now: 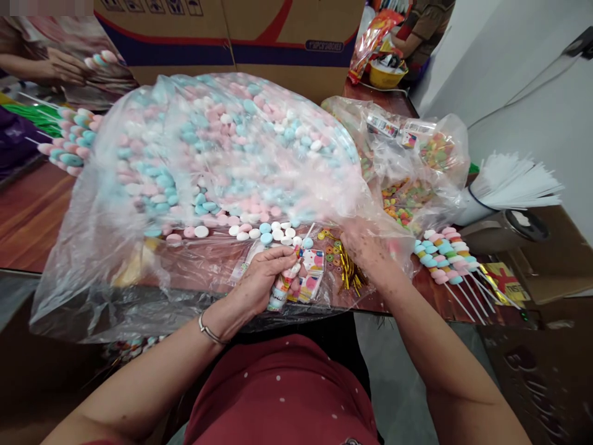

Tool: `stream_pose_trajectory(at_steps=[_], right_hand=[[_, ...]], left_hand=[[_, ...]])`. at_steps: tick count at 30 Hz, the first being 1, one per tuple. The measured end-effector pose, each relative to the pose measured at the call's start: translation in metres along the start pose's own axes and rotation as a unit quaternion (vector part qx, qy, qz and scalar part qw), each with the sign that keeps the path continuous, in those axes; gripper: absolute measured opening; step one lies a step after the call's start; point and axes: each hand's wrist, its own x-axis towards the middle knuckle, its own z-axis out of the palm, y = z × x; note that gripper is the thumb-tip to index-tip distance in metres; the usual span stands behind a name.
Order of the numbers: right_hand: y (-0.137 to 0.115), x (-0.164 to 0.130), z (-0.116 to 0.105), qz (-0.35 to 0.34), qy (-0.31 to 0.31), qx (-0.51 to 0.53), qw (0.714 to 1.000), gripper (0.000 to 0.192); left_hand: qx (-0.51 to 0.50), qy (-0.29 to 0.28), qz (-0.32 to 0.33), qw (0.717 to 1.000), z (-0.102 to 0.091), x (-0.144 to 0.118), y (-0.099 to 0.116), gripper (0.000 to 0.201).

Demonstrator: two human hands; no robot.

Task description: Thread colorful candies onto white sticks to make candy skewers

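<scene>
- A candy stick (283, 285), threaded with pastel discs and partly sheathed in a printed wrapper, is held in the left hand (262, 275) at the table's near edge; the fingers are closed round it, thumb on top, and the stick is tilted with its upper end away from the body.
- No writing can be read on the wrapper; only pink, blue and yellow shapes on white are made out.
- The left wrist is bent inward, and a thin bracelet (209, 332) is worn on it.
- The right hand (365, 253) is placed just right of the grip, palm down, its fingers slipped under the edge of the big plastic bag (194, 161); whether anything is pinched there cannot be told.
- Between the two hands, printed sleeves (311, 272) and gold twist ties (348, 272) are laid on the wooden table (28, 216).
- Beyond the grip, the bag is filled with pink, blue and white candies.
- Further right of the grip, finished sticks (447, 256) are laid together, with a smaller bag of coloured rings (407, 198) behind them and a bundle of white sticks (514, 182) past that.
- On the cardboard box (231, 37) at the far side, a dark label is printed, but its lettering is too blurred to be read.
- At the far left, another person's hand (62, 65) is seen.
</scene>
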Motion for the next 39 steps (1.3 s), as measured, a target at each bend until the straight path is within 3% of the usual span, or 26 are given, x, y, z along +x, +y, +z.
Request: stream_pose_trajectory(at_steps=[4, 10, 16, 26, 28, 30, 31, 34, 37, 39], right_hand=[[-0.031, 0.0, -0.009, 0.005, -0.063, -0.014, 0.998, 0.019], [-0.069, -0.014, -0.008, -0.025, -0.015, 0.186, 0.982, 0.019], [-0.073, -0.022, -0.006, -0.006, -0.085, 0.283, 0.955, 0.017], [-0.082, -0.029, -0.005, 0.052, -0.131, 0.371, 0.918, 0.017], [-0.085, -0.033, -0.003, 0.016, -0.086, 0.301, 0.95, 0.02], [-0.087, -0.037, -0.002, -0.058, -0.004, 0.15, 0.987, 0.025], [-0.087, -0.039, -0.003, -0.106, 0.033, 0.066, 0.992, 0.027], [-0.085, -0.04, -0.01, -0.244, 0.08, -0.095, 0.962, 0.026], [-0.078, -0.036, -0.02, -0.37, 0.084, -0.103, 0.919, 0.023], [-0.072, -0.034, -0.024, -0.418, 0.057, -0.067, 0.904, 0.025]], left_hand=[[-0.026, -0.011, -0.011, 1.0, 0.002, 0.0, -0.001, 0.025], [-0.03, -0.058, -0.011, 0.998, 0.007, -0.001, -0.008, 0.022], [-0.005, -0.065, -0.008, 0.998, 0.008, -0.004, -0.011, 0.023], [0.005, 0.012, 0.044, 0.999, 0.01, -0.008, -0.018, 0.029], [0.01, 0.023, 0.049, 0.998, 0.01, -0.007, -0.018, 0.028], [0.017, 0.04, 0.046, 0.998, 0.01, -0.005, -0.019, 0.028], [0.023, 0.047, 0.042, 0.998, 0.01, -0.004, -0.018, 0.027], [0.063, 0.042, 0.02, 0.997, 0.008, 0.002, -0.015, 0.024], [0.143, -0.024, -0.031, 0.989, 0.006, 0.008, -0.005, 0.014], [0.195, -0.085, -0.08, 0.974, 0.005, 0.01, 0.004, 0.008]])
